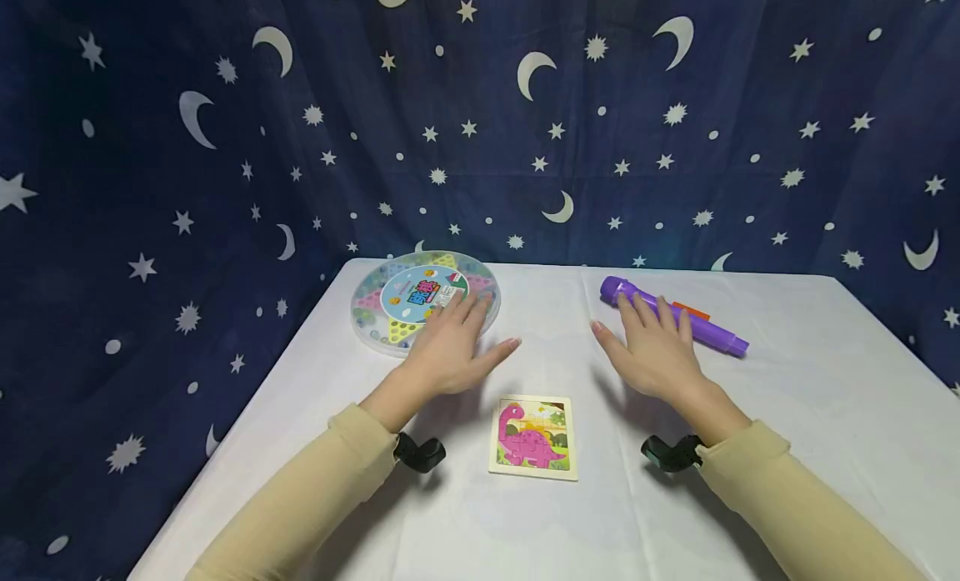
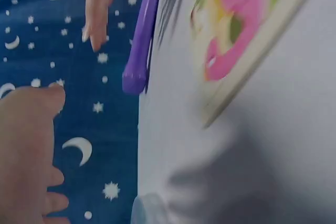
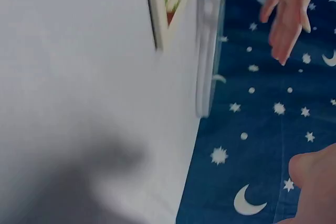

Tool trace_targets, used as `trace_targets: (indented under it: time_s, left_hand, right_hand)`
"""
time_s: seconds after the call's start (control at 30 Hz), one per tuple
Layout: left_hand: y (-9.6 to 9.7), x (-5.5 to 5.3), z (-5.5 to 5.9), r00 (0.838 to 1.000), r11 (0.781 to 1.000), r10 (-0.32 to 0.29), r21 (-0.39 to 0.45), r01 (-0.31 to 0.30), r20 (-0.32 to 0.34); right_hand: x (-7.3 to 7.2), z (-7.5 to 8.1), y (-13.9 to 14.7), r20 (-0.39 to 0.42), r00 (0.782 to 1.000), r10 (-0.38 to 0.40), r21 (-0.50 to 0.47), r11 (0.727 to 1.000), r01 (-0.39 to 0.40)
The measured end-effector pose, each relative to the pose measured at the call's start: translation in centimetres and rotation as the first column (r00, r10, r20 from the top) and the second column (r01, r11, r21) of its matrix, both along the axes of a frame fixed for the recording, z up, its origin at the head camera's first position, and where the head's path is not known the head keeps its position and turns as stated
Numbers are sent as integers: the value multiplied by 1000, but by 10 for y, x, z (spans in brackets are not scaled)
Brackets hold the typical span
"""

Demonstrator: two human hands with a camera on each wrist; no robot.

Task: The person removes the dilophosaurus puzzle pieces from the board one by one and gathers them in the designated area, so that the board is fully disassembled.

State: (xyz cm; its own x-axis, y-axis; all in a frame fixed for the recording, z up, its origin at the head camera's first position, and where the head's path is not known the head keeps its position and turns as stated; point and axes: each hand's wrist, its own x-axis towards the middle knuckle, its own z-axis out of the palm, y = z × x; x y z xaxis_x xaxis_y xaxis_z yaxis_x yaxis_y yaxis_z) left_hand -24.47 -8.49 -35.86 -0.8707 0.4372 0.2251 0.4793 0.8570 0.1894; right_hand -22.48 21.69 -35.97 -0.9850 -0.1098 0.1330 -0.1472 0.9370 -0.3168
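Beige sleeves [image 1: 300, 498] flank a pink-dinosaur puzzle [image 1: 533, 438] lying near center on a white table [image 1: 570, 535]. Both hands hover empty, fingers extended and apart, the left hand [image 1: 453, 343] near a round game case [image 1: 405, 285], far left, the right hand [image 1: 660, 352] near a purple tube [image 1: 716, 337], far right.

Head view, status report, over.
Left hand, right hand hovering, empty. Dinosaur puzzle flat on table, uncovered. Round case, purple tube lie beyond, not blocking.

On the worktop [image 1: 540, 331], a free lane separates the game case [image 1: 423, 293], far left, from the purple tube [image 1: 708, 334], far right; a dinosaur puzzle [image 1: 534, 438] obstructs its near end; a curtain [image 1: 495, 197] stands beyond.
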Motion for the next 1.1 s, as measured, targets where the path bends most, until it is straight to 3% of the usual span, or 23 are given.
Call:
trace_targets:
  time_s: [0.07,0.17,0.33,0.5,0.63,0.87,1.1]
  left_hand:
    - [-4,15,-10,997,996,-71,52,70,32]
    - [-7,39,-28,979,983,-159,109,146,124]
    - [-10,61,-52,953,979,-192,121,167,236]
    - [-14,67,-65,945,979,-191,115,166,265]
    - [-23,71,-71,944,979,-192,114,167,267]
    - [-28,66,-68,958,974,-227,63,220,172]
    - [-20,62,-68,961,973,-231,59,224,155]
  right_hand:
    - [6,-6,-6,11,1000,19,-25,1000,-19]
    - [14,-15,-18,36,997,68,-67,996,-66]
    - [19,-26,-37,78,975,210,-130,971,-199]
    - [13,-29,-59,187,914,360,-211,924,-320]
    - [7,-31,-74,242,881,407,-235,905,-354]
    - [4,-29,-84,186,875,446,-236,885,-401]
    - [7,-29,-85,151,871,467,-215,876,-432]
